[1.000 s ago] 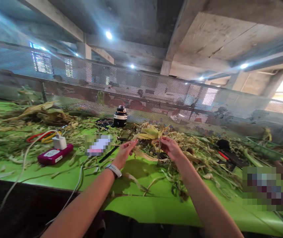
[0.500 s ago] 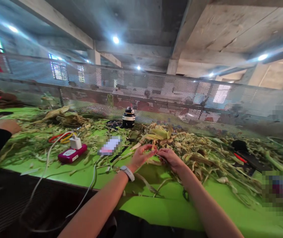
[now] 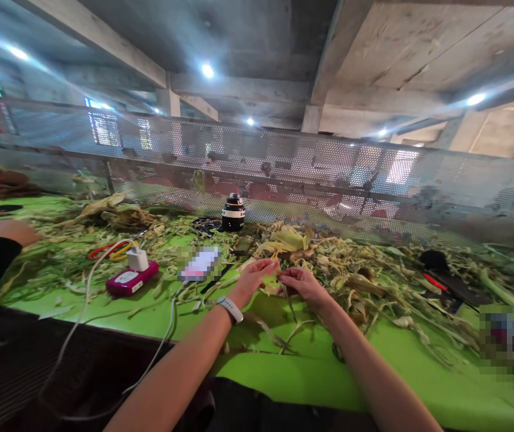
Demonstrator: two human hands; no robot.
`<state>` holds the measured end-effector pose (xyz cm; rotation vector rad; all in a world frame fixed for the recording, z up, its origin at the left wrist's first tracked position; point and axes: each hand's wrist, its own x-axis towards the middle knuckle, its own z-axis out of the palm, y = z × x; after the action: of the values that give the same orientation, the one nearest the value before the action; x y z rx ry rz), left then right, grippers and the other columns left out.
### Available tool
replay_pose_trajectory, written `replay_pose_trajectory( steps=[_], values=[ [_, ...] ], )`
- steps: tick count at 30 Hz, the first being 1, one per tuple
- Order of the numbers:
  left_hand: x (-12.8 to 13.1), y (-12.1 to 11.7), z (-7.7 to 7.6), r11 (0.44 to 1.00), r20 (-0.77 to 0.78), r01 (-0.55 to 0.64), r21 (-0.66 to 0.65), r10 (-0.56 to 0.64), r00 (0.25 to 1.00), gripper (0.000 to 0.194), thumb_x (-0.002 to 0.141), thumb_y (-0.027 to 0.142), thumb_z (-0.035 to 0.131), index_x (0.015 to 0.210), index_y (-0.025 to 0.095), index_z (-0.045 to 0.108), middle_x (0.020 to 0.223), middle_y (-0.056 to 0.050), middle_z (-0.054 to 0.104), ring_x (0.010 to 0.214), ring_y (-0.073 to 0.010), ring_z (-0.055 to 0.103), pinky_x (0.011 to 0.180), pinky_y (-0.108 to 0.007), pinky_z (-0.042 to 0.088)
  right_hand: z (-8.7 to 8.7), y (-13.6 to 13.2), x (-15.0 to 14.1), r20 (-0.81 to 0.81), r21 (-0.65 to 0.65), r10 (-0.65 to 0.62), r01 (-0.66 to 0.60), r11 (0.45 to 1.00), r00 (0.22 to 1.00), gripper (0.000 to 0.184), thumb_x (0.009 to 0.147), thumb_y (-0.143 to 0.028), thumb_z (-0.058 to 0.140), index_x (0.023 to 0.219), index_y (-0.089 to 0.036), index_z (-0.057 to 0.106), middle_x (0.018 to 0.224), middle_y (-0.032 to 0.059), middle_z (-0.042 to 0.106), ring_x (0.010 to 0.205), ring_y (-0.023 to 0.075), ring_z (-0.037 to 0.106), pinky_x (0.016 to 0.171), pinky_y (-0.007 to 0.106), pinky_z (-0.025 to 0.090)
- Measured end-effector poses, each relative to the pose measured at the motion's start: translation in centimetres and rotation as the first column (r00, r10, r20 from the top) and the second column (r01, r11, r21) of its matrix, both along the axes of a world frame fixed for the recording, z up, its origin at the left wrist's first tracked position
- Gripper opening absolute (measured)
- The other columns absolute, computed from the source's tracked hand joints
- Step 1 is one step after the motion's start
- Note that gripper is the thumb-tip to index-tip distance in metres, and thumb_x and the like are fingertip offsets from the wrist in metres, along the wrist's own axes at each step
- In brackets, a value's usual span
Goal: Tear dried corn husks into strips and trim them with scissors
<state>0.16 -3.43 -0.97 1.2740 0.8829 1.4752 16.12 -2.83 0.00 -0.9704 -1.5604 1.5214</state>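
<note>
Over the green tabletop, my left hand [image 3: 251,282] has its fingers closed, and a pale bit of withered plant shows at its fingertips. My right hand [image 3: 304,285] is just to the right, thumb and finger pinched on a thin withered plant strip [image 3: 291,306] that hangs down below it. The fingertips of both hands are close together. Just beyond them lies a heap of withered, yellow-green leaves and stalks [image 3: 290,239]. A white watch [image 3: 231,308] is on my left wrist.
A purple power bank [image 3: 131,279] with a white plug [image 3: 137,260] and cable sits left, beside a blurred phone [image 3: 199,264]. Behind stands a black bottle [image 3: 233,215] before a perforated metal screen [image 3: 284,165]. Another person's hand [image 3: 7,231] is at far left; a black, red-marked object [image 3: 441,282] lies right.
My hands have drawn slightly apart at the fingertips. A thin strip now hangs more plainly below my right hand. The view has shifted slightly.
</note>
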Motion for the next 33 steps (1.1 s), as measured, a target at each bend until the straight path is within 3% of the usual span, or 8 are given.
replay_pose_trajectory(
  steps=[3,6,9,13,19,25,29,33],
  values=[
    [0.2,-0.1,0.0,0.996,0.114,0.078,-0.042,-0.073,0.991,0.028,0.055,0.038,0.081,0.068,0.016,0.072,0.072,-0.005,0.071,0.071,-0.0169,0.062,0.069,-0.028,0.047,-0.2,0.0,0.0,-0.002,0.012,0.019,-0.019,1.0,1.0,0.042,0.055,-0.049,0.08,0.07,-0.015,0.06,0.06,-0.0011,0.067,0.051,0.0109,0.06,0.054,0.023,0.046],
    [0.0,0.0,0.0,0.991,0.264,0.089,-0.099,-0.06,0.963,0.034,0.051,0.039,0.083,0.072,0.016,0.071,0.072,-0.004,0.071,0.07,-0.0158,0.063,0.069,-0.028,0.048,-0.4,0.0,0.2,0.063,0.001,0.095,-0.095,0.995,0.993,0.04,0.057,-0.047,0.079,0.067,-0.014,0.06,0.058,-0.0007,0.067,0.047,0.0095,0.058,0.052,0.022,0.047],
    [-0.5,0.4,0.1,0.99,0.427,0.032,-0.139,0.031,0.904,0.037,0.048,0.038,0.085,0.073,0.016,0.068,0.072,-0.001,0.071,0.067,-0.0144,0.064,0.067,-0.027,0.049,0.0,-0.2,0.5,0.109,-0.032,0.136,-0.134,0.991,0.985,0.035,0.058,-0.043,0.077,0.067,-0.014,0.06,0.058,-0.0001,0.069,0.046,0.0087,0.059,0.052,0.021,0.048],
    [-1.1,1.1,0.4,0.983,0.535,-0.014,-0.183,0.111,0.838,0.028,0.052,0.027,0.083,0.068,0.017,0.063,0.067,0.002,0.068,0.058,-0.0093,0.06,0.06,-0.022,0.047,1.0,-0.2,0.8,0.139,0.01,0.127,-0.13,0.992,0.982,0.03,0.061,-0.039,0.075,0.069,-0.013,0.062,0.055,-0.0007,0.068,0.045,0.0081,0.059,0.048,0.018,0.046],
    [-1.0,1.1,0.9,0.979,0.56,-0.025,-0.205,0.138,0.817,0.018,0.063,0.02,0.075,0.069,0.017,0.059,0.061,0.006,0.062,0.047,-0.0037,0.049,0.05,-0.017,0.039,0.7,-1.2,0.3,0.143,0.025,0.203,-0.208,0.978,0.969,0.038,0.062,-0.044,0.077,0.075,-0.013,0.06,0.056,0.0004,0.068,0.048,0.0112,0.062,0.049,0.021,0.048],
    [-1.2,0.3,0.8,0.993,0.473,0.069,-0.097,-0.015,0.881,0.022,0.066,0.031,0.075,0.07,0.017,0.058,0.04,0.011,0.036,0.037,-0.0036,0.029,0.039,-0.018,0.025,0.2,-3.9,-1.7,0.146,0.089,0.231,-0.245,0.965,0.962,0.039,0.068,-0.051,0.07,0.076,-0.015,0.059,0.056,-0.0022,0.064,0.048,0.0103,0.061,0.051,0.022,0.048],
    [-2.2,0.2,0.9,0.986,0.488,0.094,-0.134,-0.017,0.873,0.021,0.07,0.03,0.073,0.071,0.018,0.056,0.037,0.013,0.03,0.033,-0.0029,0.023,0.037,-0.017,0.019,-0.3,-6.2,-2.1,0.247,0.108,0.282,-0.315,0.943,0.927,0.032,0.076,-0.047,0.065,0.076,-0.016,0.059,0.058,-0.0027,0.063,0.05,0.0102,0.061,0.052,0.022,0.048],
    [-2.7,0.6,0.9,0.981,0.515,0.122,-0.154,-0.026,0.857,0.017,0.076,0.028,0.067,0.069,0.016,0.058,0.032,0.013,0.027,0.03,-0.0023,0.018,0.036,-0.017,0.016,-0.2,-6.8,-0.4,0.393,0.184,0.221,-0.312,0.932,0.893,0.022,0.082,-0.036,0.059,0.082,-0.016,0.065,0.062,-0.001,0.065,0.056,0.0113,0.063,0.055,0.021,0.049]
  ],
)
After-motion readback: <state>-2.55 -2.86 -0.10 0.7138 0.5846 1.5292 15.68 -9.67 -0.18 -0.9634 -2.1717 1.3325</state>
